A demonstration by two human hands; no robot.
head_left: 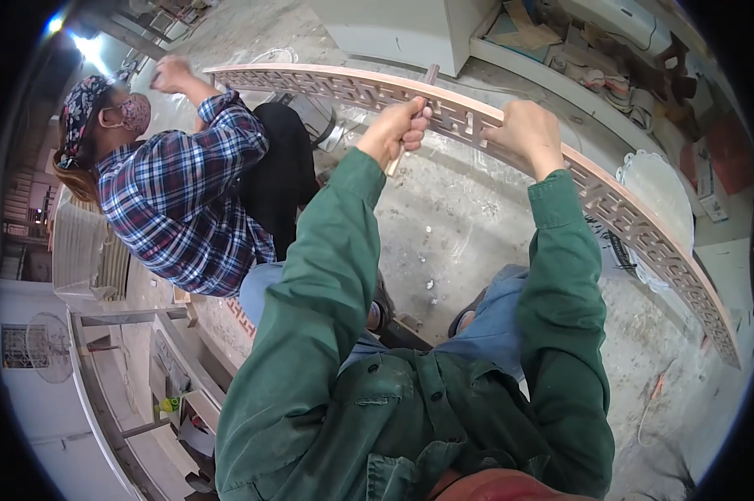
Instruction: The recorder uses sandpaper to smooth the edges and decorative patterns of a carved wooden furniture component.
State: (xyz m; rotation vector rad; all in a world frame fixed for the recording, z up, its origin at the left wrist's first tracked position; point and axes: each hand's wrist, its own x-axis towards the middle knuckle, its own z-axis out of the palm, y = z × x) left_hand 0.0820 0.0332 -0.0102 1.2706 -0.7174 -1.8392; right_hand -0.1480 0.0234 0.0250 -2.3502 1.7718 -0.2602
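Observation:
A long wooden fretwork panel [464, 103], pierced in a geometric lattice with a plain rail along its edge, spans from the far left to the right in front of me. My left hand [393, 129] is closed around a slim stick-like strip [432, 73], which crosses the panel; its exact kind is unclear. The strip's ends show above the rail and below my fingers. Further right, my right hand [529, 134] grips the panel's rail, fingers curled over it and partly hidden. Both green-sleeved arms reach forward.
A person in a plaid shirt [176, 188] sits close on my left, one hand raised near the panel's far end. A pale cabinet [393, 33] and a cluttered shelf [594, 75] stand ahead. A wooden frame [84, 367] is at lower left; a white scalloped-edged piece [665, 188] lies right.

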